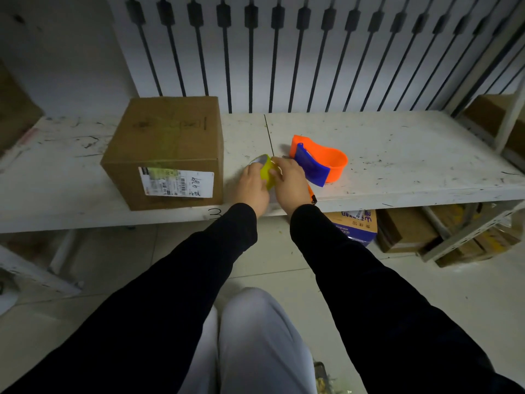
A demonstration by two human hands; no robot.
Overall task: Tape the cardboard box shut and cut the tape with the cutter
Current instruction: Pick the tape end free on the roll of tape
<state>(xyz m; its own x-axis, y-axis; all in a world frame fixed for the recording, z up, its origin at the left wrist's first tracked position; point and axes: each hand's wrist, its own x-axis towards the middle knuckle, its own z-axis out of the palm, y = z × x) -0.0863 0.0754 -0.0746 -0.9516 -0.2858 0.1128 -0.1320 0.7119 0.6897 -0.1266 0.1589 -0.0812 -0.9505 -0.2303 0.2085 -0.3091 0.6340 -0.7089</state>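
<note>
Fingers of both hands pinch a glossy yellow tape roll, mostly hiding it, just right of the matte cardboard box on the scuffed white tabletop, orange-and-blue plastic cutter further right.

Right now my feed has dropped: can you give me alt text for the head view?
Both hands, left hand and right hand, hold a yellow tape roll over a white table. A closed cardboard box with a shipping label sits to the left, and an orange and blue tape dispenser to the right.
</note>
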